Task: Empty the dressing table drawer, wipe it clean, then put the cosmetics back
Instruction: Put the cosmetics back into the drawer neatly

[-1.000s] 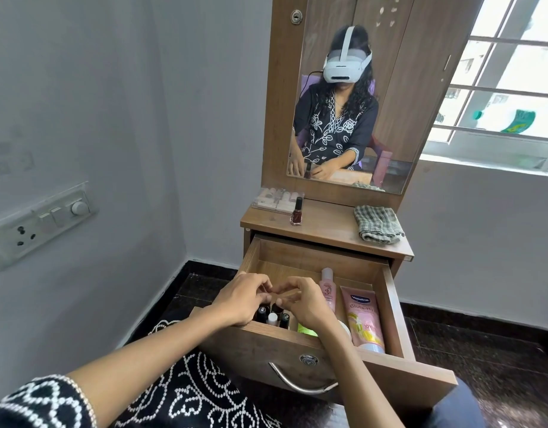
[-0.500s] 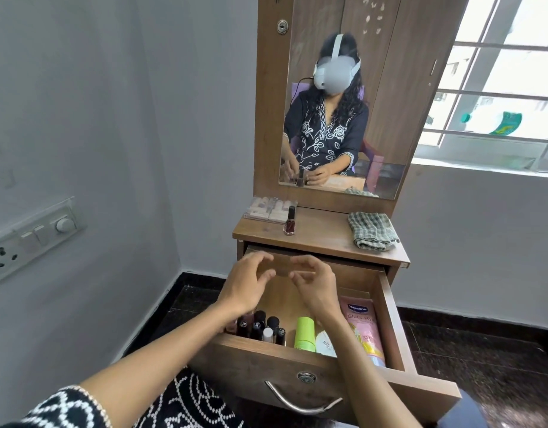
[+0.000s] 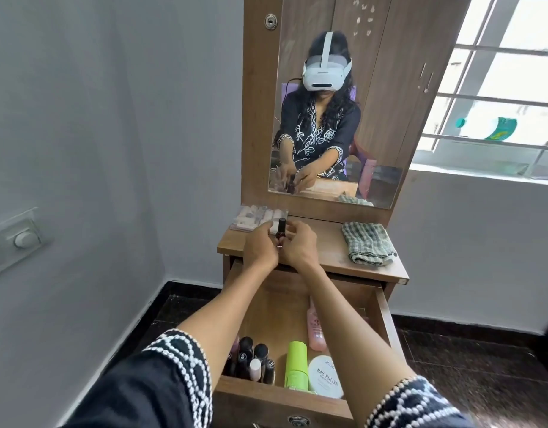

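Dark red nail polish bottle [image 3: 280, 232], black cap, stands upright at the worktop [image 3: 328, 251] far left. Left hand [image 3: 260, 245] and right hand [image 3: 299, 247], arms extended, pinch its base with curled fingers.

I see pale grey walls [image 3: 112, 118] meeting a dark tiled floor [image 3: 470, 350]. Daylight comes through a barred window [image 3: 501, 97] on the right, and a switch plate [image 3: 13, 239] sits on the left wall.
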Motion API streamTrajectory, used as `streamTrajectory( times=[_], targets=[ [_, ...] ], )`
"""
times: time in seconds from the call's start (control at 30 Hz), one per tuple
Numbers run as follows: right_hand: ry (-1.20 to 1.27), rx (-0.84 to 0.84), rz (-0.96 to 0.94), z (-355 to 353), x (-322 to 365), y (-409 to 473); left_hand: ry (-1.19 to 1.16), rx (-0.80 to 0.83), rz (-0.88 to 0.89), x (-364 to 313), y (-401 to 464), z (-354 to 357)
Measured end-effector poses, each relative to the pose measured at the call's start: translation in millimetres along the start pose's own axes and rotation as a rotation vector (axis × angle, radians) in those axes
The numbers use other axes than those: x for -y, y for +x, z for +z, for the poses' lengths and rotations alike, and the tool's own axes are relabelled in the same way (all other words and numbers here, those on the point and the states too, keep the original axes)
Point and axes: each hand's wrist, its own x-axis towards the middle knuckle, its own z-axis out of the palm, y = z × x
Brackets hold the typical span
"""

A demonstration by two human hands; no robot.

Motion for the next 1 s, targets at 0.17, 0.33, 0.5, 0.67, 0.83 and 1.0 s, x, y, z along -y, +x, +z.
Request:
streamTrajectory(
  times=[0.17, 0.33, 0.5, 0.67, 0.83, 1.0],
  targets=[
    [-0.068, 0.01, -0.046, 9, -7, 9, 0.046, 0.01, 0.03, -1, 6, 2],
    [-0.06, -0.016, -0.104, 6, -11, 0, 0.059, -0.002, 0.071, -2, -4, -4],
    [0.039, 0.002, -0.18, -16, -14, -34, 0.058, 0.047, 0.208, -4, -39, -15],
    [-0.014, 0.174, -0.115, -36, -33, -79, 0.186, 0.174, 0.212, 14, -84, -31],
    [-0.082, 0.274, -0.012, -33, -60, -104, 0.188, 0.367, 0.142, 38, -106, -30],
    [-0.169, 0.345, -0.024, -32, -63, -115, 0.217, 0.386, 0.129, 48, -116, -27]
  ],
)
